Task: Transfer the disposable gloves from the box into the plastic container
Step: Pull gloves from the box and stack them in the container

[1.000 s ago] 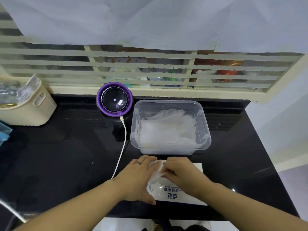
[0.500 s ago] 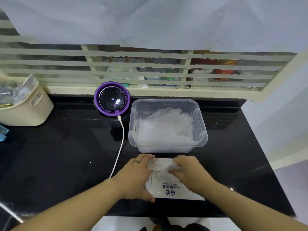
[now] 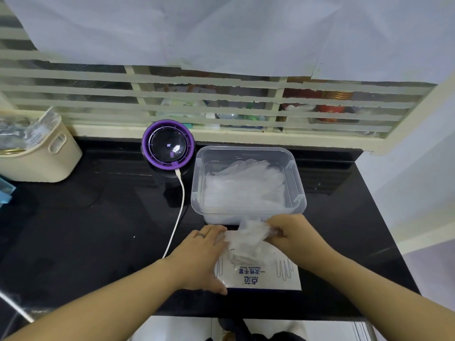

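Nearest, my left hand point(image 3: 199, 257) lies flat with fingers straight, pressing the nine o'clock side of the white glove box point(image 3: 261, 275) on the black counter point(image 3: 86, 230). My right hand point(image 3: 293, 235) pinches a crumpled, cloudy-clear glove point(image 3: 248, 238) rising from the box's top. Just beyond, at twelve o'clock, the clear plastic container point(image 3: 246, 153) holds a loose heap of translucent gloves point(image 3: 243, 188). A round purple device point(image 3: 168, 146) sits at its ten o'clock.

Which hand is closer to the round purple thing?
Left. The left hand presses the glove box just right of the white cable leading to the purple device; the right hand is farther right, pinching a glove.
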`<state>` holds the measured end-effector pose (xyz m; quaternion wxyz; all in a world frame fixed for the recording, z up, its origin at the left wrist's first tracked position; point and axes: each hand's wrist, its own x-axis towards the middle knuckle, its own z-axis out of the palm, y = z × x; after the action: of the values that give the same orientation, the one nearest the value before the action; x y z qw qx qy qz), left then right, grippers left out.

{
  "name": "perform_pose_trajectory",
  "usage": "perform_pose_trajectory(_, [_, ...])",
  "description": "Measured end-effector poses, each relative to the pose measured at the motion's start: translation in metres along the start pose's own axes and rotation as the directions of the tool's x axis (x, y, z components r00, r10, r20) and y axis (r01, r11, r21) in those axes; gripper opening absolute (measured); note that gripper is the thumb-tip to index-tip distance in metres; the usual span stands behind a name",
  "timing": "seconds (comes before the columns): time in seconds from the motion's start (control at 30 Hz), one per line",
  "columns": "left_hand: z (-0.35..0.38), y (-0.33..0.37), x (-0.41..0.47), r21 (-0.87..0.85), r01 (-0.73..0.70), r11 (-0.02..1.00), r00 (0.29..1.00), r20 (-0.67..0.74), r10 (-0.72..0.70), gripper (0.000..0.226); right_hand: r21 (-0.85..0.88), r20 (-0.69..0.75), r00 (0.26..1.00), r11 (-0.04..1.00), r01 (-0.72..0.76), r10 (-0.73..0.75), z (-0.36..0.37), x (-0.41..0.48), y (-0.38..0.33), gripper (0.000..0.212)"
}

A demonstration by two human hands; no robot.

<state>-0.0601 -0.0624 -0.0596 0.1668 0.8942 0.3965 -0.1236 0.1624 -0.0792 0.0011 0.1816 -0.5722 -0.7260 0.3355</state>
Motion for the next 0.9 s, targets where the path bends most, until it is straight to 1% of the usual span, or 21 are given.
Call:
perform_pose_trajectory(0.07, [0.002, 0.002, 0.003, -0.003, -0.003, 1.0, 1.0, -0.005, 0.003, 0.112, 0.038, 0.034, 0.998, 0.998, -0.045, 0.044, 0.001, 0.001, -0.003, 0.035])
perform_pose_trajectory(0.17, [0.004, 0.001, 0.003, -0.038, 0.023, 0.999, 1.0, -0.005, -0.023, 0.117, 0.068, 0.091, 0.986, 0.987, -0.143, 0.137, -0.002, 0.007, -0.004, 0.033])
perform_pose_trajectory(0.27, [0.001, -0.001, -0.001, -0.16, 0.013, 0.987, 0.999, -0.047, -0.02, 0.116, 0.213, 0.109, 0.975, 0.954, -0.213, 0.193, -0.01, 0.006, -0.005, 0.021])
perform_pose_trajectory(0.3, [-0.002, -0.001, -0.003, -0.227, 0.006, 0.974, 0.996, -0.083, -0.026, 0.113, 0.268, 0.117, 0.971, 0.934, -0.234, 0.21, -0.012, 0.005, -0.007, 0.022])
perform_pose_trajectory(0.37, [-0.009, 0.001, -0.007, -0.411, 0.006, 0.912, 0.983, -0.165, -0.081, 0.102, 0.371, 0.128, 0.965, 0.891, -0.261, 0.23, -0.011, 0.002, -0.01, 0.026])
perform_pose_trajectory(0.43, [-0.015, 0.007, -0.01, -0.602, -0.001, 0.798, 0.946, -0.258, -0.193, 0.093, 0.452, 0.11, 0.964, 0.851, -0.267, 0.243, -0.008, 0.002, -0.011, 0.026])
perform_pose_trajectory(0.47, [-0.018, 0.012, -0.012, -0.66, -0.019, 0.751, 0.923, -0.3, -0.24, 0.09, 0.477, 0.093, 0.964, 0.839, -0.262, 0.248, -0.006, 0.001, -0.012, 0.025])
perform_pose_trajectory(0.5, [-0.019, 0.016, -0.013, -0.681, -0.044, 0.731, 0.904, -0.339, -0.261, 0.086, 0.492, 0.075, 0.964, 0.832, -0.259, 0.255, -0.004, 0.002, -0.013, 0.025])
perform_pose_trajectory(0.53, [-0.02, 0.02, -0.013, -0.675, -0.072, 0.734, 0.892, -0.373, -0.255, 0.081, 0.502, 0.062, 0.963, 0.826, -0.256, 0.261, -0.002, 0.002, -0.013, 0.024])
perform_pose_trajectory(0.63, [-0.023, 0.029, -0.007, -0.571, -0.173, 0.802, 0.864, -0.479, -0.154, 0.066, 0.478, 0.033, 0.964, 0.843, -0.248, 0.265, 0.005, 0.004, -0.013, 0.028])
perform_pose_trajectory(0.67, [-0.024, 0.029, -0.004, -0.561, -0.175, 0.809, 0.862, -0.484, -0.149, 0.062, 0.463, 0.018, 0.963, 0.852, -0.245, 0.268, 0.006, 0.005, -0.011, 0.03])
perform_pose_trajectory(0.73, [-0.022, 0.027, 0.0, -0.558, -0.133, 0.819, 0.872, -0.459, -0.171, 0.051, 0.455, -0.048, 0.957, 0.859, -0.234, 0.286, 0.009, 0.006, -0.007, 0.033])
perform_pose_trajectory(0.77, [-0.02, 0.024, 0.0, -0.541, -0.127, 0.831, 0.869, -0.464, -0.169, 0.046, 0.453, -0.096, 0.947, 0.861, -0.234, 0.307, 0.009, 0.006, -0.006, 0.034])
perform_pose_trajectory(0.8, [-0.018, 0.021, -0.001, -0.512, -0.151, 0.845, 0.855, -0.497, -0.149, 0.042, 0.452, -0.145, 0.932, 0.86, -0.235, 0.331, 0.01, 0.005, -0.004, 0.033])
perform_pose_trajectory(0.87, [-0.009, 0.013, -0.005, -0.402, -0.232, 0.886, 0.807, -0.588, -0.055, 0.033, 0.47, -0.212, 0.902, 0.848, -0.243, 0.376, 0.013, 0.003, 0.002, 0.034])
perform_pose_trajectory(0.9, [-0.004, 0.006, -0.008, -0.325, -0.263, 0.908, 0.795, -0.607, 0.012, 0.03, 0.488, -0.235, 0.887, 0.837, -0.247, 0.398, 0.014, 0.002, 0.005, 0.035])
